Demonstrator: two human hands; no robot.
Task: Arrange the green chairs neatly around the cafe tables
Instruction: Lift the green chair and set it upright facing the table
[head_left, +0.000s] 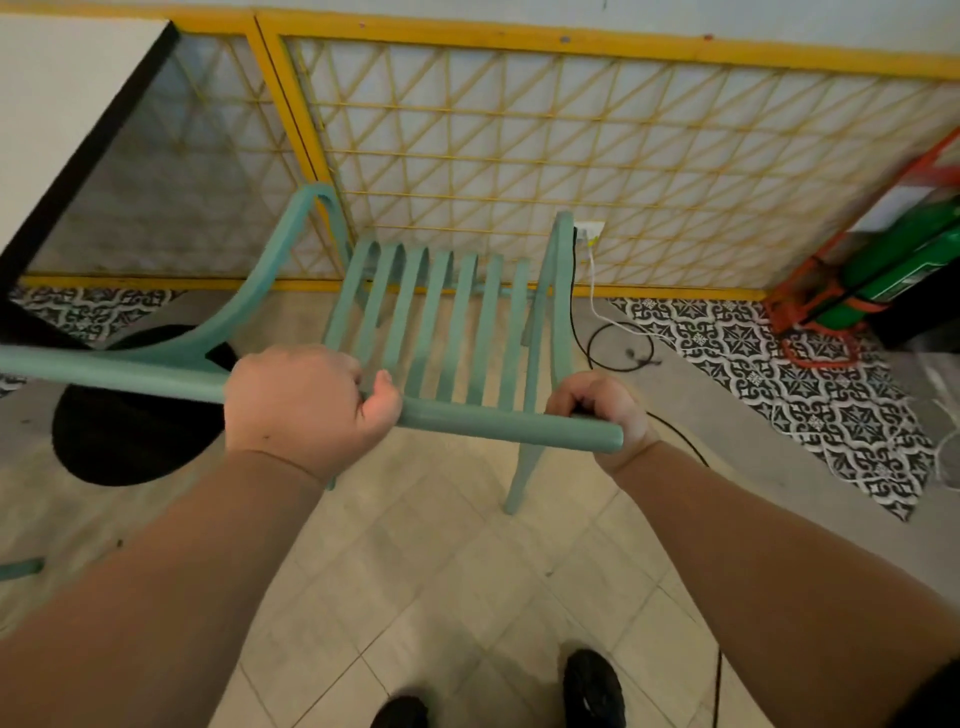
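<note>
A green slatted chair (441, 312) stands in front of me, its seat facing a yellow lattice screen. My left hand (306, 405) is closed around the top rail of the chair's back, left of the middle. My right hand (602, 415) grips the right end of the same rail. A cafe table (62, 104) with a white top and black edge is at the upper left, and its round black base (130, 431) rests on the floor left of the chair. One curved green armrest (249, 291) reaches toward the table.
The yellow lattice screen (571, 156) blocks the way just past the chair. A black cable (618, 348) and a white cable trail on the floor at the right. A green cylinder in an orange stand (872, 280) is at the far right. My shoes (592, 686) show below.
</note>
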